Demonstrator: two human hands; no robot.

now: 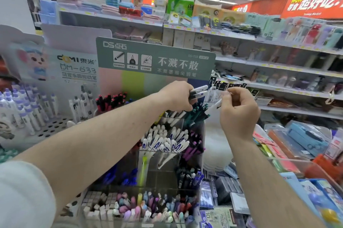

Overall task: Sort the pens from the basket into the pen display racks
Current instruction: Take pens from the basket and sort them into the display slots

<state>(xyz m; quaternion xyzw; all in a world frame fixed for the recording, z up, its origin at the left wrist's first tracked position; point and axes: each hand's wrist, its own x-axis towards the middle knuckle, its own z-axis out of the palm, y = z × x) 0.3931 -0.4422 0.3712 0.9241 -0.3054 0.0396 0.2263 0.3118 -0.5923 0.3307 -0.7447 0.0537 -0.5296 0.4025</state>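
Observation:
My left hand [178, 96] grips a bundle of dark pens with white clips [197, 92], held above the clear tiered pen display rack [167, 172]. My right hand [239, 109] pinches a single white pen [216, 105] just to the right of the bundle. Under both hands the rack's top tier holds teal pens [197, 114] and white pens. Lower tiers hold white-and-blue pens [167, 142], purple pens [194, 146] and dark pens. No basket is in view.
A green sign board [156, 57] stands behind the rack. Left of it are a white peg rack [50, 127] with bottle-like pens and a cup of black-and-red pens [109, 101]. Pastel pens [144, 207] fill the front bin. Packaged stationery [297, 146] lies at right, store shelves behind.

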